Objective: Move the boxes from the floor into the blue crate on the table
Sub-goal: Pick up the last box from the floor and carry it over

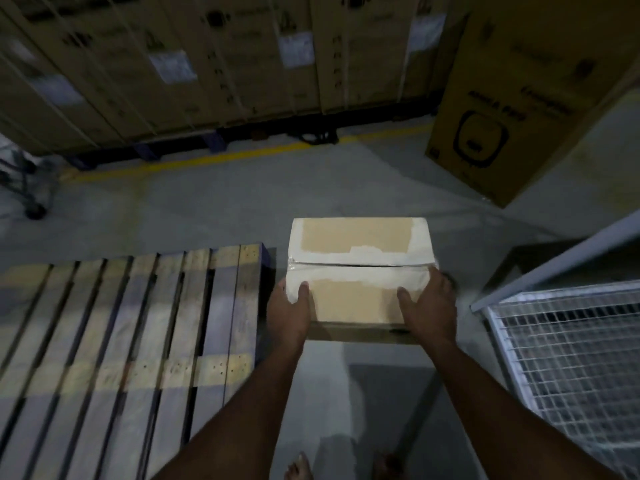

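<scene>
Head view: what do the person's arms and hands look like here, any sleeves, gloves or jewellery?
Both forearms are bare right to the bottom edge of the frame, with no sleeves in view. The left hand and right hand wear no gloves, and no watch, bracelet or ring shows. The image is dim and slightly blurred, so small details on the fingers cannot be ruled out. The toes at the bottom edge look bare too.
</scene>
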A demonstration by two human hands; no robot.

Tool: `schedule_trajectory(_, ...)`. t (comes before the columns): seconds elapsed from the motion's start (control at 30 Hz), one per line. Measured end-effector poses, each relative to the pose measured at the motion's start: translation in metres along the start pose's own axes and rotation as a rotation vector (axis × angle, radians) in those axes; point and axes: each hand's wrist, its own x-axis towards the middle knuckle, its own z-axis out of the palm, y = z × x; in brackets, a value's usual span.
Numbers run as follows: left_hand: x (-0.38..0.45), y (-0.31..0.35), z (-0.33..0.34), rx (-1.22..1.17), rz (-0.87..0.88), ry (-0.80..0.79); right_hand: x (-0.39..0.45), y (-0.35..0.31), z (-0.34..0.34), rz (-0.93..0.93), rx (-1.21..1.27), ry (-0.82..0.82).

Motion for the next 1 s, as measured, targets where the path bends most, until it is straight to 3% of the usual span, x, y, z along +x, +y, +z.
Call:
schedule_trajectory(0.2,-0.076,0.122,-0.041,0.059,0.245,0.069,-0.068,-0.039,-0.131,-0.015,0.117,0.17)
schedule_trajectory(0.47,-0.155,0.201,-0.067,0.072,0.529,-0.059,-0.172,-0.049,-0.241,0.035,0.169,0.519)
schedule_trajectory(0.73,-0.268,0.234,-0.1,-0.086,0.725,-0.317,-0.318,-0.036,-0.312,0.147,0.199,0.878)
schedule_trajectory(1.0,-0.403,0.219,-0.105,-0.187,0.881,-0.599,-0.476,0.006,-0.357,0.301,0.217,1.266)
